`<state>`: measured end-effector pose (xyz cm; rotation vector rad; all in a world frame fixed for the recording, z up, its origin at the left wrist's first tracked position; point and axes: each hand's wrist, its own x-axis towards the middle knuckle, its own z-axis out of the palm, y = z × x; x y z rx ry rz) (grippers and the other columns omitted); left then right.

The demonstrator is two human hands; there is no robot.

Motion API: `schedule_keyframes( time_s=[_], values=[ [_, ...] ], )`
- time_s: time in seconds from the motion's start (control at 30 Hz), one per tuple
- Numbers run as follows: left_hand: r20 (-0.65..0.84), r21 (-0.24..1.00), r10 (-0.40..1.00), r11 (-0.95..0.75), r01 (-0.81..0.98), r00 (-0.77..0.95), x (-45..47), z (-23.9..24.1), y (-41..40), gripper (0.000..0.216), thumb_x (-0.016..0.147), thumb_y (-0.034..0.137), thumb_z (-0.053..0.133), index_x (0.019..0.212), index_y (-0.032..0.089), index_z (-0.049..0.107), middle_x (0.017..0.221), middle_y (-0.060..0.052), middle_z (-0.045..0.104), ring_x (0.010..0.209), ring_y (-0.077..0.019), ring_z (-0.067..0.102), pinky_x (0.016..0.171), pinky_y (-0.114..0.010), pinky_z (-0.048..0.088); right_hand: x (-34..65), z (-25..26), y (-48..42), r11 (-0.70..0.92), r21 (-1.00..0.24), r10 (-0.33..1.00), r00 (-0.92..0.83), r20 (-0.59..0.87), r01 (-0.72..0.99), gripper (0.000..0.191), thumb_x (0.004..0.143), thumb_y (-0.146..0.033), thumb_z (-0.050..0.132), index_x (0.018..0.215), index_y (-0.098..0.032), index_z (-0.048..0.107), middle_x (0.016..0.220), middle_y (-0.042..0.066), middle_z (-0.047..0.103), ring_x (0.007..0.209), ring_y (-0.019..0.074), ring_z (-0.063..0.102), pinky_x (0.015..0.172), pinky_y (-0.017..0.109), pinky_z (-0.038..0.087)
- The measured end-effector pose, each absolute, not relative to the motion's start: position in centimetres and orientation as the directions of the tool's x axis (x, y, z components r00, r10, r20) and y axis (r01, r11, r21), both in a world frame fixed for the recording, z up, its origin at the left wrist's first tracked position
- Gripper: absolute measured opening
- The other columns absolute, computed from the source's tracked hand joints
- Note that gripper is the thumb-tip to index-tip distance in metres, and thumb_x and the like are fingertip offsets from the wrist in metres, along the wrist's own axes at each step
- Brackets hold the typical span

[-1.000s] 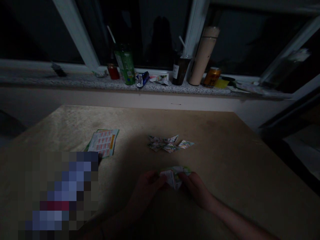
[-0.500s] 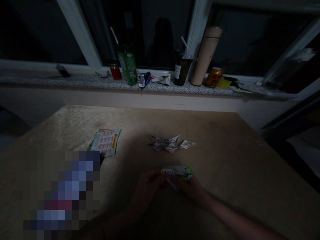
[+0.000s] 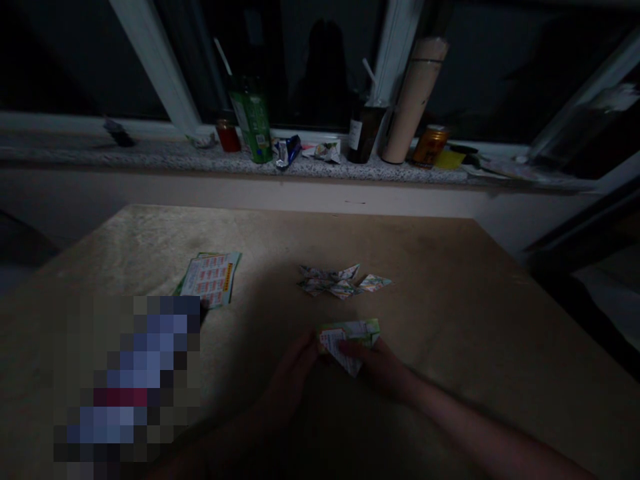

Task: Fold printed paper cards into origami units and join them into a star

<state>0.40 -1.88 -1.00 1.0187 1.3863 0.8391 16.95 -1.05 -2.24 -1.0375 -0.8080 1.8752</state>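
Observation:
Both my hands hold one small piece of printed paper (image 3: 350,337), partly folded, low over the wooden table (image 3: 450,320). My left hand (image 3: 293,380) pinches its left edge. My right hand (image 3: 383,367) grips it from the right and below, fingers closed on it. Just beyond it lie several folded paper pieces (image 3: 340,281) in a loose cluster. The scene is dim, so finer folds are hard to make out.
A stack of printed sheets (image 3: 210,280) lies at the left of the table, beside a pixelated patch. The stone windowsill (image 3: 150,157) behind carries a green bottle (image 3: 251,120), a dark bottle (image 3: 363,130), a tall beige cylinder (image 3: 410,100), cans and wrappers.
The paper between my hands has been turned and refolded, its white printed face shifting to the left. Both hands stayed in nearly the same place.

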Motion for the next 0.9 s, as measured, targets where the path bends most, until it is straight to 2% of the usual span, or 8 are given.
schedule_keyframes(
  time_s=[0.17,0.3,0.53,0.67,0.8,0.9],
  values=[
    [-0.22,0.973,0.951,0.199,0.112,0.218,0.77,-0.61,-2.0,0.037,0.083,0.044,0.049,0.108,0.021,0.063,0.113,-0.005,0.064,0.108,-0.0247,0.055,0.094,-0.031,0.04,17.02,-2.39,-1.07,-0.454,-0.809,0.883,-0.308,-0.354,-0.372,0.035,0.061,-0.042,0.077,0.082,-0.014,0.07,0.076,0.005,0.071,0.073,0.0212,0.065,0.074,0.034,0.046],
    [-0.168,0.98,0.953,0.135,0.143,0.252,0.81,-0.54,-1.9,0.034,0.085,0.042,0.047,0.105,0.021,0.063,0.11,-0.004,0.065,0.102,-0.0232,0.056,0.09,-0.029,0.042,17.03,-2.54,-1.17,-0.469,-0.804,0.875,-0.316,-0.366,-0.365,0.034,0.062,-0.041,0.077,0.084,-0.015,0.07,0.077,0.005,0.071,0.075,0.0207,0.065,0.075,0.034,0.046],
    [-0.193,0.973,0.95,0.153,0.175,0.244,0.72,-0.53,-1.95,0.031,0.084,0.045,0.048,0.096,0.022,0.065,0.095,-0.003,0.068,0.091,-0.0223,0.058,0.083,-0.027,0.044,17.27,-2.87,-1.38,-0.451,-0.833,0.874,-0.348,-0.339,-0.321,0.033,0.067,-0.041,0.074,0.088,-0.017,0.07,0.083,0.005,0.07,0.079,0.0211,0.065,0.081,0.036,0.046],
    [-0.249,0.947,0.955,0.206,0.246,0.158,0.75,-0.67,-2.0,0.035,0.08,0.047,0.051,0.094,0.019,0.066,0.097,-0.004,0.066,0.095,-0.0244,0.056,0.085,-0.028,0.041,17.52,-3.1,-1.44,-0.421,-0.871,0.88,-0.347,-0.325,-0.252,0.034,0.067,-0.045,0.072,0.088,-0.018,0.07,0.082,0.005,0.07,0.083,0.0226,0.064,0.08,0.037,0.046],
    [-0.265,0.933,0.945,0.2,0.299,0.194,0.7,-0.89,-1.87,0.038,0.081,0.051,0.049,0.085,0.018,0.065,0.086,-0.004,0.065,0.085,-0.0231,0.056,0.078,-0.028,0.042,17.54,-2.81,-1.39,-0.4,-0.893,0.883,-0.348,-0.314,-0.207,0.038,0.064,-0.049,0.072,0.088,-0.019,0.07,0.086,0.005,0.07,0.088,0.0239,0.063,0.082,0.037,0.046],
    [-0.264,0.927,0.947,0.195,0.32,0.186,0.64,-0.97,-1.79,0.039,0.082,0.052,0.047,0.085,0.017,0.064,0.086,-0.003,0.063,0.084,-0.0221,0.054,0.077,-0.027,0.041,17.52,-2.46,-1.42,-0.385,-0.91,0.885,-0.343,-0.315,-0.157,0.04,0.064,-0.051,0.072,0.089,-0.019,0.069,0.089,0.005,0.069,0.09,0.024,0.062,0.083,0.037,0.046]
  ],
)
